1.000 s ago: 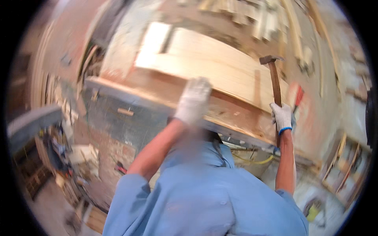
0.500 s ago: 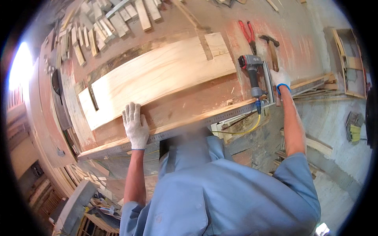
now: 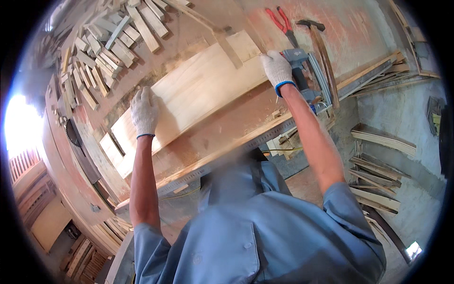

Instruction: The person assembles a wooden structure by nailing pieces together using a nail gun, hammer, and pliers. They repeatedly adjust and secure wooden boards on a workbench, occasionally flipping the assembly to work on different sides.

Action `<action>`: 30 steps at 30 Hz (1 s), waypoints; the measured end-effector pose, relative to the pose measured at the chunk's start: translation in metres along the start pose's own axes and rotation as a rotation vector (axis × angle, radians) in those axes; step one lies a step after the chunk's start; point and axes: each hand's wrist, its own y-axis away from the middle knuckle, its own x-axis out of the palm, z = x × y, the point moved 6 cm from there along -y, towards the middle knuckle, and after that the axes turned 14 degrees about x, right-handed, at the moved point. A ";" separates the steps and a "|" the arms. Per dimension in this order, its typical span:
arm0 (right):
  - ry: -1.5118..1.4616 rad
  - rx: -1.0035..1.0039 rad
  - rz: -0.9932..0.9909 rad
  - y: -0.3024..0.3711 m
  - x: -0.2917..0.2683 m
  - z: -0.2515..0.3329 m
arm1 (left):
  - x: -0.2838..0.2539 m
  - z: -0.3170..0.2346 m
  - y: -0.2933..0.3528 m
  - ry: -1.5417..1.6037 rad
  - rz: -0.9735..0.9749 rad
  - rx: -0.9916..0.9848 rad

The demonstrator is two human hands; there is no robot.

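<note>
A long pale wooden board [image 3: 203, 87] with a slot near each end lies aslant on the workbench. My left hand [image 3: 144, 111], in a white knit glove, reaches across the board's left part, its fingers bent over the far edge. At the other end my gloved right hand [image 3: 277, 72] is closed on the right edge, near the far corner; its fingertips are partly hidden. Just right of that hand lies a grey and black nail gun [image 3: 298, 59], partly covered by my wrist. A claw hammer [image 3: 322, 54] and red-handled pliers [image 3: 283, 26] are beside it.
Many short wood offcuts [image 3: 106, 52] are heaped at the far left. A saw blade [image 3: 71, 132] stands out at the bench's left side. Along the near edge runs a metal ruler [image 3: 269, 135] beside a wooden strip. Stacked boards [image 3: 383, 137] are below right.
My right hand has left the hammer handle and moved left to the board's right end. My left hand has moved from the near edge to the far edge. The view has shifted.
</note>
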 end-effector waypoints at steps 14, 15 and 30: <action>-0.658 0.272 0.047 0.101 0.035 -0.077 | -0.133 0.034 0.052 0.638 0.676 -0.372; -0.743 0.287 0.104 0.102 0.046 -0.096 | -0.135 0.035 0.065 0.784 0.723 -0.427; -1.037 0.359 -0.009 0.128 0.077 -0.188 | -0.017 0.070 -0.162 0.110 0.091 -0.433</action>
